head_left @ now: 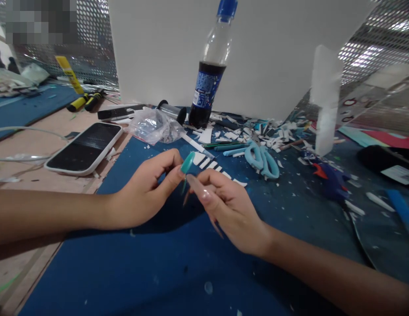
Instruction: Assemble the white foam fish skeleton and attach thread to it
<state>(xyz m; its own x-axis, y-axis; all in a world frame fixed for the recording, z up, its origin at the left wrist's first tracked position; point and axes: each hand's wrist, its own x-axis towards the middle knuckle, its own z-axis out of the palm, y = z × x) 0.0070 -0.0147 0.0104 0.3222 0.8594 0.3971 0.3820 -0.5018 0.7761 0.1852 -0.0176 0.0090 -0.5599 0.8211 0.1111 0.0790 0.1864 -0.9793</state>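
Over the blue mat (pixel 178 272), my left hand (pixel 151 191) is closed in a pinch, and its thumb carries a long teal nail. Fingertip to fingertip with it, my right hand (pixel 229 206) pinches too, showing long pale pink nails. Whatever lies between the fingers is too small and hidden to make out. Just beyond the hands lies a row of small white strips (pixel 204 163). Light blue scissors (pixel 262 160) rest behind my right hand, with thin dark green sticks (pixel 226 145) beside them.
A cola bottle (pixel 207 83) stands before a white board (pixel 263 57). White scraps (pixel 270 134) litter the mat's back. At left are a phone (pixel 84 149), a plastic bag (pixel 154 125) and a glue stick (pixel 69 74). A blue glue gun (pixel 331 182) with its cord lies right.
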